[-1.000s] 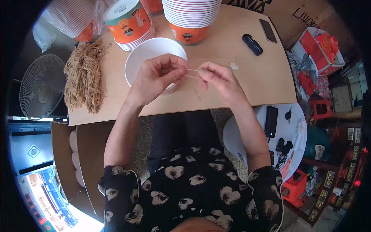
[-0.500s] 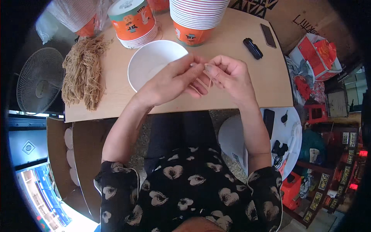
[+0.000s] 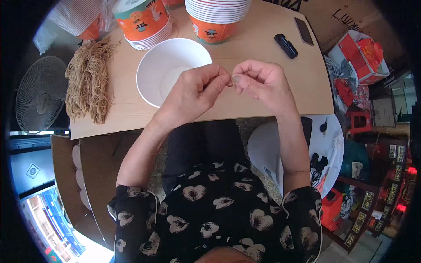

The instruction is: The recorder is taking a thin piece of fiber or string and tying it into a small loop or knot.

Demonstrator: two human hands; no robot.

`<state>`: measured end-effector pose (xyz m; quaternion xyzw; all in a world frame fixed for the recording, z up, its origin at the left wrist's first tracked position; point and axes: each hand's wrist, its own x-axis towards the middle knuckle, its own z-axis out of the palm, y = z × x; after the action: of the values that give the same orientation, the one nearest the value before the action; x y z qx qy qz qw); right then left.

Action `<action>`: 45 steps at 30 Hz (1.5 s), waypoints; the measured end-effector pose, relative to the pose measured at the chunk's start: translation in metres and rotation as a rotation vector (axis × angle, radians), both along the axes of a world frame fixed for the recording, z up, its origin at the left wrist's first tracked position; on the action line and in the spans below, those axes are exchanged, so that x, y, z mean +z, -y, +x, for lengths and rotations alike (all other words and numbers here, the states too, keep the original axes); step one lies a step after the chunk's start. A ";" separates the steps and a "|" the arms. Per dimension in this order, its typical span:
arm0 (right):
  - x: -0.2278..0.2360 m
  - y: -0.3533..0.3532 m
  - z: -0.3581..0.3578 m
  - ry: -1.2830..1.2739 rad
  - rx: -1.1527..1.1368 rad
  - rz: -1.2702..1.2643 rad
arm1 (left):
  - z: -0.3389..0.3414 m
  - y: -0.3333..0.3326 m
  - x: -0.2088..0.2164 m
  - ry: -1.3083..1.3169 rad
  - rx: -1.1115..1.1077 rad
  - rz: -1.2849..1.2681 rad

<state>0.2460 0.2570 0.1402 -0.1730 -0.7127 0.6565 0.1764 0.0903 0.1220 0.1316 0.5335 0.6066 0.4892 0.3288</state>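
Observation:
My left hand (image 3: 193, 94) and my right hand (image 3: 267, 87) meet over the table's near edge, fingertips almost touching. Thumb and forefinger of each are pinched together on a thin tan string (image 3: 230, 83); only a short piece shows between them. Just left of the hands, a white paper bucket (image 3: 147, 65) rests on the table with its mouth facing up, partly covered by my left hand. Farther left lies a thick bundle of tan twine strands (image 3: 91, 83).
Stacked orange paper buckets (image 3: 212, 30) stand at the table's far side, beside an orange bucket turned upside down (image 3: 142, 24). A black case (image 3: 286, 46) and a phone (image 3: 303, 31) lie at right. A fan (image 3: 40, 94) stands left; a white round stool (image 3: 324, 144) sits below right.
My left hand's fingers, looser and more spread before, have curled in. The string's hanging part no longer shows. Table things sit slightly farther left and up as the view shifts.

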 end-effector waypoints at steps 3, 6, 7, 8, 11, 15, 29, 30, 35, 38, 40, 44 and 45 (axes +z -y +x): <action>-0.013 -0.002 0.003 -0.032 -0.010 0.041 | 0.005 0.000 0.010 -0.170 0.031 0.032; -0.021 0.001 0.003 -0.038 -0.046 0.000 | 0.002 0.001 0.004 -0.251 0.052 0.123; -0.024 0.000 0.004 -0.040 -0.053 -0.004 | 0.000 0.003 0.007 -0.253 0.044 0.119; -0.027 0.000 0.005 -0.042 -0.077 -0.009 | -0.002 0.006 0.012 -0.273 0.054 0.066; -0.033 -0.005 0.010 0.002 -0.095 -0.053 | -0.012 0.010 0.008 -0.282 0.081 0.025; -0.047 0.003 0.008 -0.130 -0.143 0.118 | -0.014 0.010 0.014 -0.173 0.060 -0.088; -0.032 0.020 -0.020 -0.313 -0.362 0.845 | -0.004 0.009 0.018 -0.258 0.055 -0.091; -0.034 0.021 -0.022 -0.305 -0.390 0.873 | -0.004 0.010 0.017 -0.293 0.054 -0.078; -0.054 0.000 -0.026 -0.359 -0.532 0.720 | -0.008 0.010 0.019 -0.344 0.035 -0.111; -0.051 -0.017 -0.005 -0.283 -0.529 0.251 | -0.014 0.014 0.019 -0.259 0.086 -0.052; -0.050 -0.017 -0.002 -0.231 -0.471 0.328 | -0.013 0.012 0.023 -0.223 0.045 -0.106; -0.047 0.001 -0.014 -0.300 -0.404 0.322 | -0.016 0.013 0.011 -0.252 0.022 -0.015; -0.044 0.005 -0.017 -0.241 -0.380 0.413 | -0.015 0.012 0.014 -0.240 0.034 -0.041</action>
<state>0.2291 0.2516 0.0959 -0.1846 -0.7601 0.4686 0.4107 0.0757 0.1100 0.1459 0.5711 0.6603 0.4147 0.2566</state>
